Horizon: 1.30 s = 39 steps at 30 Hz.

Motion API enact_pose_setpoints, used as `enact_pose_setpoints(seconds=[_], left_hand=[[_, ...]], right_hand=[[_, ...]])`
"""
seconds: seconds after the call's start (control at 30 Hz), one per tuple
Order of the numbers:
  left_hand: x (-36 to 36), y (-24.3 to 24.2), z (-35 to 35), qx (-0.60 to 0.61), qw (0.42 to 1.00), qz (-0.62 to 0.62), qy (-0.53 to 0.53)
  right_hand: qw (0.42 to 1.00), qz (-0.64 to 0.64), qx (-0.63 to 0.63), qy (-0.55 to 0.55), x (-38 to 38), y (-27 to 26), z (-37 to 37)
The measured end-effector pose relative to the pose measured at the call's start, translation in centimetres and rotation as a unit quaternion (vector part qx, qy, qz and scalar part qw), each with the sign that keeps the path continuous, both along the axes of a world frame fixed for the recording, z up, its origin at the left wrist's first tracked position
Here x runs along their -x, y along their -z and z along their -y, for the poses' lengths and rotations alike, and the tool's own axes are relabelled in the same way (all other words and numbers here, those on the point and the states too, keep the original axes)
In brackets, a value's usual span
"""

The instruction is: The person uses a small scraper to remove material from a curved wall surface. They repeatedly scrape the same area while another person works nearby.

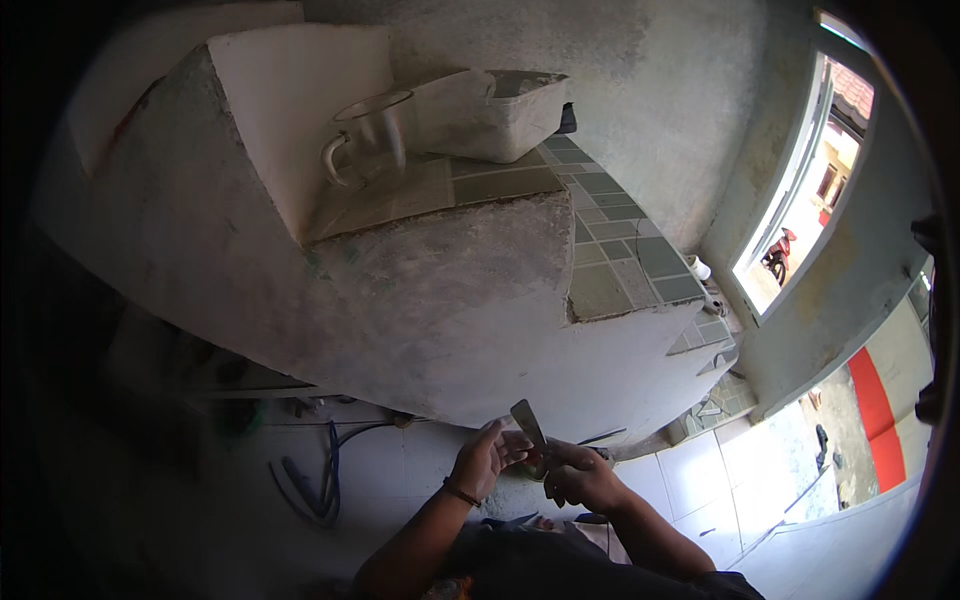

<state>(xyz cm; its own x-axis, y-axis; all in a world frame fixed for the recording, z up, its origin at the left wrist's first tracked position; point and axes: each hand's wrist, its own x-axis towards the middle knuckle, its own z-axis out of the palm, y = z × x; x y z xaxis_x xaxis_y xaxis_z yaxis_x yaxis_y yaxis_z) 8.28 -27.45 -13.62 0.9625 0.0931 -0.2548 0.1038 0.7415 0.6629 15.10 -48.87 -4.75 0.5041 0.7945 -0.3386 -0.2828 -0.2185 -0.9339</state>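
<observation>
My right hand (581,474) grips a putty knife (528,424), its flat blade tilted up and to the left; the fingers hide its handle. Just left of the blade, my left hand (482,459) is raised with nothing held in it and its fingers apart, pointing towards the right hand. Pale dust or smears mark its fingertips. A small reddish patch shows between the hands, too small to name. Both hands are low in front of a plastered staircase side wall (465,315).
Stair treads with green-grey tiles (600,289) descend to the right. Higher up stand a clear glass mug (382,142) and a white plastic tub (487,120). A blue hose (330,480) lies on the white tiled floor (664,487). At right is an open window (806,187).
</observation>
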Motion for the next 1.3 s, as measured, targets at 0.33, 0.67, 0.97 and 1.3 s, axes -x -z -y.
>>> enact_pose_setpoints(seconds=[0.33,0.67,0.97,1.3], left_hand=[[-8.2,-11.8,2.6,0.106,0.964,0.245,0.016],[-11.9,-13.0,6.1,0.196,0.947,0.253,-0.028],[-13.4,-12.9,8.7,0.184,0.939,0.261,-0.127],[-13.9,-13.3,9.4,0.170,0.922,0.255,-0.239]], right_hand=[[0.989,0.032,-0.135,0.047,-3.8,-9.8,-0.9],[0.977,-0.111,-0.183,0.012,-10.1,-10.6,1.0],[0.988,-0.080,-0.117,-0.054,-12.8,-11.7,1.9],[0.977,0.170,-0.001,-0.129,-14.9,-11.9,2.0]])
